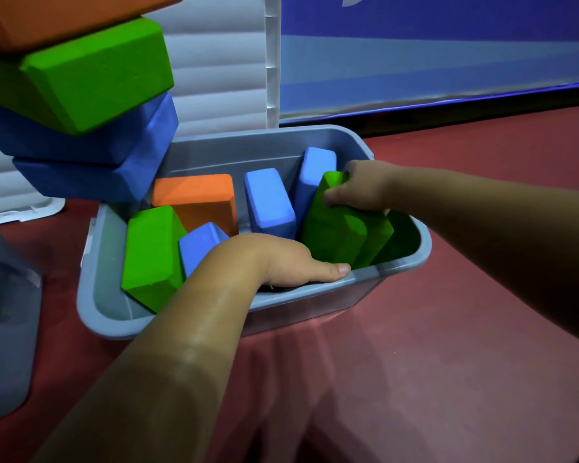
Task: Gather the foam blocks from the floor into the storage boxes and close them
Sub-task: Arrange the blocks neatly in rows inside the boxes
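A grey storage box (398,262) stands open on the red floor, holding several foam blocks on end: green (147,252), orange (198,198) and blue (268,202) ones. My right hand (361,188) grips the top of a green block (335,228) at the box's right end. My left hand (291,262) lies over the box's near rim, thumb along the edge, fingers hidden inside. At the upper left a stack of blocks, orange (64,18), green (94,75) and blue (91,155), looms close to the camera.
A white ribbed lid (221,61) stands upright behind the box. Another grey box (4,345) with a clear part sits at the left edge. A blue wall panel (432,51) runs along the back right. Red floor (448,379) spreads to the right and front.
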A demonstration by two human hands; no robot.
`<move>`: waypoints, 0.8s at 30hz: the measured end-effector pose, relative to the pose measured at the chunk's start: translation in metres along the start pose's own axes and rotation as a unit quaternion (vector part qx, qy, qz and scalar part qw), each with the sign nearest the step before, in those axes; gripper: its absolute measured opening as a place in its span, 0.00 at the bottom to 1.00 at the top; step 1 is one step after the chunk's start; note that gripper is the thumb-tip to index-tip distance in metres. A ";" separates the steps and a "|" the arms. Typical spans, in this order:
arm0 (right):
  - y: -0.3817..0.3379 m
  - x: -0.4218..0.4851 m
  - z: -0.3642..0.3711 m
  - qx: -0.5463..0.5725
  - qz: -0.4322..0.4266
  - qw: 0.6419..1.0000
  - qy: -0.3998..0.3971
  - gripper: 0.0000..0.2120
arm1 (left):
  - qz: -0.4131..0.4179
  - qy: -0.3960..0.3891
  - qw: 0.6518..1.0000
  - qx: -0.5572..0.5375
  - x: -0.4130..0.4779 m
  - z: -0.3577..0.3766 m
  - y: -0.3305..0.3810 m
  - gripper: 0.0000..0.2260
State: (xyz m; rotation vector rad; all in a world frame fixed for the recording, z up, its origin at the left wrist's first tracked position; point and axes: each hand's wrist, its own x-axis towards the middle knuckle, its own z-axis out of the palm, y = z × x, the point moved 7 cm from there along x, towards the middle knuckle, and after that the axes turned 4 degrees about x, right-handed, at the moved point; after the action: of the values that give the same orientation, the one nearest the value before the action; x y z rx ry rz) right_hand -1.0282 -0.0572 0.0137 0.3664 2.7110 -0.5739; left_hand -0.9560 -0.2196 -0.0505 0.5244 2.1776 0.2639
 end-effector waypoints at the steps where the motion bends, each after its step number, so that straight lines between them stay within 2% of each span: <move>1: -0.005 -0.001 0.000 -0.007 -0.021 1.000 -0.008 0.16 | -0.001 0.003 1.000 0.001 0.001 0.000 -0.001 0.45; 2: -0.009 -0.002 -0.001 -0.008 -0.031 0.999 -0.010 0.17 | -0.001 0.005 1.000 0.001 0.002 0.000 -0.002 0.45; 5: -0.012 0.000 -0.015 0.021 -0.009 0.999 0.044 0.31 | -0.001 0.009 1.000 -0.014 0.004 0.000 -0.004 0.44; 7: -0.010 0.001 -0.025 0.045 0.000 0.997 0.066 0.31 | -0.006 0.011 1.000 -0.025 0.004 -0.001 -0.005 0.45; 10: -0.009 -0.002 -0.031 0.004 -0.009 0.997 0.070 0.35 | -0.013 0.035 0.999 -0.040 0.002 -0.001 -0.009 0.43; 11: -0.009 -0.003 -0.034 -0.005 -0.013 0.997 0.076 0.34 | -0.006 0.062 0.996 -0.062 0.003 -0.004 -0.011 0.38; 13: -0.012 -0.007 -0.042 -0.008 -0.023 0.996 0.090 0.29 | 0.018 0.152 0.978 -0.144 0.009 -0.016 -0.015 0.23; 15: -0.016 -0.012 -0.056 -0.004 -0.034 0.993 0.114 0.26 | 0.029 0.272 0.940 -0.203 0.014 -0.038 -0.020 0.08; 16: -0.017 -0.014 -0.061 -0.002 -0.040 0.992 0.122 0.26 | 0.028 0.328 0.923 -0.199 0.014 -0.049 -0.022 0.06; 19: -0.014 -0.018 -0.069 -0.003 -0.055 0.990 0.131 0.28 | 0.054 0.441 0.889 -0.108 0.013 -0.076 -0.016 0.12; 22: -0.003 -0.018 -0.071 0.008 -0.056 0.990 0.131 0.32 | 0.070 0.449 0.890 -0.033 0.026 -0.086 -0.012 0.17; 24: 0.004 -0.020 -0.076 0.021 -0.059 0.988 0.139 0.32 | 0.060 0.443 0.895 -0.004 0.034 -0.090 -0.008 0.19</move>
State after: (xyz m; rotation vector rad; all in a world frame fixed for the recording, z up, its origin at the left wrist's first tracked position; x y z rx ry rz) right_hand -1.0303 -0.0243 0.0852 0.3197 3.0086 -0.6579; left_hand -1.0478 -0.2111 -0.0225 0.6073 3.0225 0.6839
